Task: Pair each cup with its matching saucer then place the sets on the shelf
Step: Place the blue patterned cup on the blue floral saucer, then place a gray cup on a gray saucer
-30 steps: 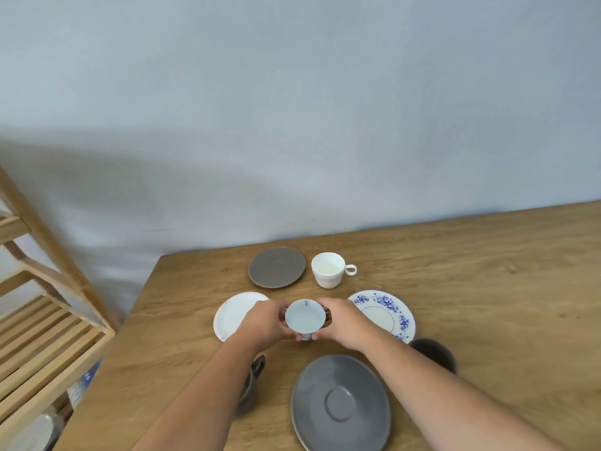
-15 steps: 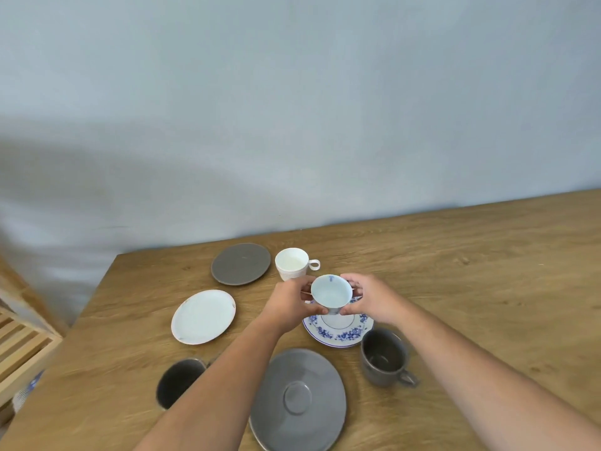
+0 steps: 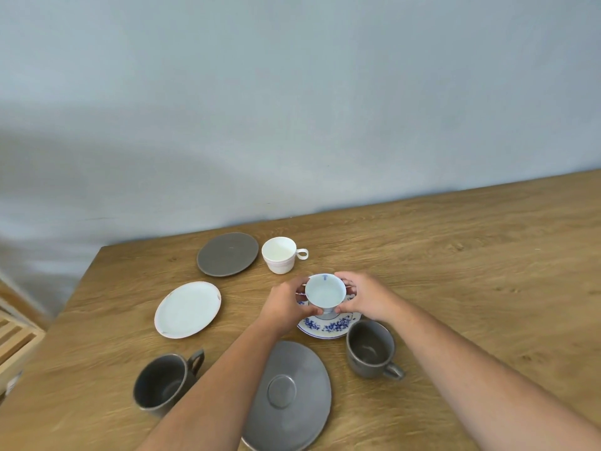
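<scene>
Holding the cup (image 3: 325, 291) between your left hand (image 3: 287, 302) and right hand (image 3: 364, 294), fingers closed round it, over the blue saucer (image 3: 328, 324), you risk landing off-centre; the grey mug (image 3: 370, 348) at 4 o'clock could get knocked.

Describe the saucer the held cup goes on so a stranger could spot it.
On the wooden table, look under the two hands, left hand and right hand, holding the small cup. The saucer lies beneath. It alone has blue flowers; the others are plain white or grey.

Soft even daylight, faint wall shadow, motion-blurred bottom edges, wide-angle bending
</scene>
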The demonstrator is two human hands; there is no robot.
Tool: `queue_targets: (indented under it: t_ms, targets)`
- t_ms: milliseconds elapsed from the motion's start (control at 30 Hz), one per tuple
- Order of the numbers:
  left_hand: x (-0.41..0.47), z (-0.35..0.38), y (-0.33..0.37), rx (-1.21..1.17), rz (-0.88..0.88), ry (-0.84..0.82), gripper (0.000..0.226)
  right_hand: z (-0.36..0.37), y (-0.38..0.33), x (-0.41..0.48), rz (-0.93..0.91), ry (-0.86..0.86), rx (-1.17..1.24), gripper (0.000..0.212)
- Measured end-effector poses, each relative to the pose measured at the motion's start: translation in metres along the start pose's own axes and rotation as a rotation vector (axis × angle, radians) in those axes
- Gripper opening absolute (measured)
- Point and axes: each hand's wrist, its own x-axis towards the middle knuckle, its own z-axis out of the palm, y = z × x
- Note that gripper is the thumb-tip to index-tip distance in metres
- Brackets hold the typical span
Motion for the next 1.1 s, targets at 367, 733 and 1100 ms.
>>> queue_targets:
  t_ms: [367, 733, 1100]
  targets:
    - [-0.058, -0.003, 0.014, 0.035, 0.227, 0.016, 0.068, -0.011, 0.020, -0.114, 0.021, 0.434, 0.303, 0.035]
    - [-0.051, 0.040, 0.003, -0.121, 0.133, -0.349, 0.082, 0.053, 0.038, -0.159, 0.142, 0.538, 0.300, 0.025]
    - [-0.053, 0.043, 0.007, -0.247, 0.157, -0.295, 0.070, 0.051, 0.038, -0.153, 0.095, 0.670, 0.280, 0.016]
